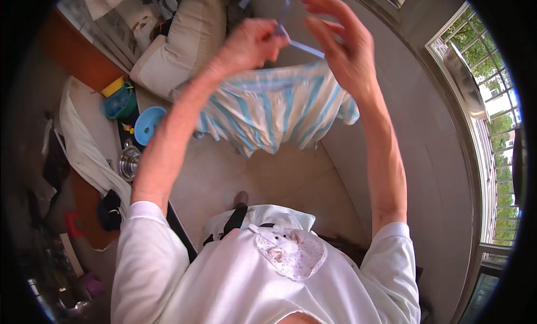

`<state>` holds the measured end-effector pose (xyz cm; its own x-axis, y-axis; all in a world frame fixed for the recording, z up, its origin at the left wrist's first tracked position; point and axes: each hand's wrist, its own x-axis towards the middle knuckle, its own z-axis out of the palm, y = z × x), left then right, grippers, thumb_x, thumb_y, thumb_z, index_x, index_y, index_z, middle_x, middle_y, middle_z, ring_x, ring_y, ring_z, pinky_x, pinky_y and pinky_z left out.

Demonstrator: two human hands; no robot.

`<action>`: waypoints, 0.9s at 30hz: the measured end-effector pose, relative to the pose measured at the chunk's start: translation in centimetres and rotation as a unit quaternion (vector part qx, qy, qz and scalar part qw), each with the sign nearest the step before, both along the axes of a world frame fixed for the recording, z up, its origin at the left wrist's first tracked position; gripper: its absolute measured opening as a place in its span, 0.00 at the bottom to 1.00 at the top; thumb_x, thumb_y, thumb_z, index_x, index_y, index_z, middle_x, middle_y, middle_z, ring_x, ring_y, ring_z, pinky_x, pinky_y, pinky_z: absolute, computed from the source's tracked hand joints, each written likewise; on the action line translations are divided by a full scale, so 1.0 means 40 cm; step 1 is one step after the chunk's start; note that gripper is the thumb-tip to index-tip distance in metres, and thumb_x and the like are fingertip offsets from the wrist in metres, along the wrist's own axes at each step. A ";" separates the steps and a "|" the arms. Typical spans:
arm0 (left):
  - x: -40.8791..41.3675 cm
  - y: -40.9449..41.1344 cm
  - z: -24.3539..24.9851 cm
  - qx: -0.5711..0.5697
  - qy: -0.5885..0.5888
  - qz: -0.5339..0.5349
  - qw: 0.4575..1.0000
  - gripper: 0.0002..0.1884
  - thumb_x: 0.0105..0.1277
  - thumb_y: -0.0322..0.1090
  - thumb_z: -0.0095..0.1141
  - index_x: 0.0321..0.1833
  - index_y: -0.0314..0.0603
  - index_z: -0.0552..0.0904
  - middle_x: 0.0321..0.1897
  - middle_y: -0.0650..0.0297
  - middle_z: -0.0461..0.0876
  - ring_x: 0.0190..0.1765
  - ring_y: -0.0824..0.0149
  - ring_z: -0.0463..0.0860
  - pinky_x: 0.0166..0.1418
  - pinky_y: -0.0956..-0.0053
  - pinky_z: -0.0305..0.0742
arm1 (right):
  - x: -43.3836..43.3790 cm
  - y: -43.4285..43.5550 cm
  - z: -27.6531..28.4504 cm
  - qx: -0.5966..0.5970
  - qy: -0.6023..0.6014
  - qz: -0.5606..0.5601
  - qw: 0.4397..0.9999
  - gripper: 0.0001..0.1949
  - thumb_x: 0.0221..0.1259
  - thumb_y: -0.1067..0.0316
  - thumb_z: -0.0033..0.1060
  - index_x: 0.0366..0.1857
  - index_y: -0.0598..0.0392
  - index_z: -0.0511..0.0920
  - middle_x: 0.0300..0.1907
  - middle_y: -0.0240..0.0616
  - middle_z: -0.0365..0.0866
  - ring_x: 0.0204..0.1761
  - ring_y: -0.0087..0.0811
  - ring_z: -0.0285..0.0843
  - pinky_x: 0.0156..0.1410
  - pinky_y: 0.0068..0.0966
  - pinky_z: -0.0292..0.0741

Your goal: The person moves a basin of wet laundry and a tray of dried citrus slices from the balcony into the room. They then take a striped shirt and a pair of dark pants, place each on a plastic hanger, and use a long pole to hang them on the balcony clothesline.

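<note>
Near the top middle, my left hand [258, 43] grips a pale blue clothes hanger [307, 48] just below its hook. A striped garment [272, 110], white or cream with light blue stripes, hangs from the hanger, spread out in front of me above the floor. My right hand [344, 47] is raised beside the hanger's right arm, its fingers apart and slightly blurred, with nothing seen between them. The right wrist is close to the garment's upper right edge; whether they touch, I cannot tell.
At left stand a light blue plastic basin [149, 124], a green tub [121, 102] and a metal bowl [129, 162]. A beige cushioned piece [184, 43] lies at upper left. A tiled wall [419, 135] and a barred window [499, 114] are on the right.
</note>
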<state>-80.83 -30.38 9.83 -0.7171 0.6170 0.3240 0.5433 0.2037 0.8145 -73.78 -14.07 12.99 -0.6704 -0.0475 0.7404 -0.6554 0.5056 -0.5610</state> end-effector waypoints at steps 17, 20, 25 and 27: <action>0.014 -0.136 0.536 0.027 0.069 0.096 0.993 0.12 0.68 0.36 0.48 0.35 0.33 0.78 0.17 0.69 0.75 0.13 0.82 0.70 0.13 0.93 0.58 | -0.020 -0.015 -0.892 -0.548 -0.546 -0.056 0.632 0.15 0.63 0.54 0.50 0.43 0.55 0.72 0.35 0.32 0.75 0.38 0.30 0.75 0.46 0.35 0.74; -0.027 -0.147 0.549 0.020 0.059 0.142 0.988 0.11 0.68 0.35 0.47 0.36 0.31 0.77 0.17 0.69 0.75 0.12 0.82 0.69 0.12 0.92 0.58 | -0.066 -0.029 -0.910 -0.577 -0.563 -0.048 0.590 0.13 0.61 0.57 0.53 0.40 0.55 0.72 0.32 0.32 0.74 0.35 0.29 0.74 0.42 0.33 0.73; -0.131 -0.121 0.529 -0.003 0.057 0.204 0.977 0.12 0.67 0.36 0.48 0.35 0.32 0.78 0.16 0.69 0.75 0.13 0.82 0.70 0.12 0.92 0.58 | -0.065 0.000 -0.922 -0.493 -0.595 -0.030 0.634 0.05 0.56 0.65 0.55 0.32 0.52 0.74 0.29 0.29 0.74 0.35 0.25 0.73 0.40 0.27 0.71; -0.209 -0.228 0.528 -0.036 -0.009 0.191 0.981 0.09 0.67 0.33 0.47 0.37 0.34 0.78 0.23 0.65 0.79 0.20 0.79 0.76 0.20 0.90 0.67 | -0.051 0.038 -0.882 -0.411 -0.563 0.014 0.717 0.02 0.54 0.68 0.54 0.30 0.51 0.74 0.28 0.27 0.74 0.35 0.23 0.72 0.40 0.24 0.70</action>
<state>-89.19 -39.49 30.95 -0.9058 0.3223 0.2750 0.4018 0.4477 0.7988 -75.83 -12.56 -22.29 -0.8726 0.0707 -0.4832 0.4428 -0.3029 -0.8439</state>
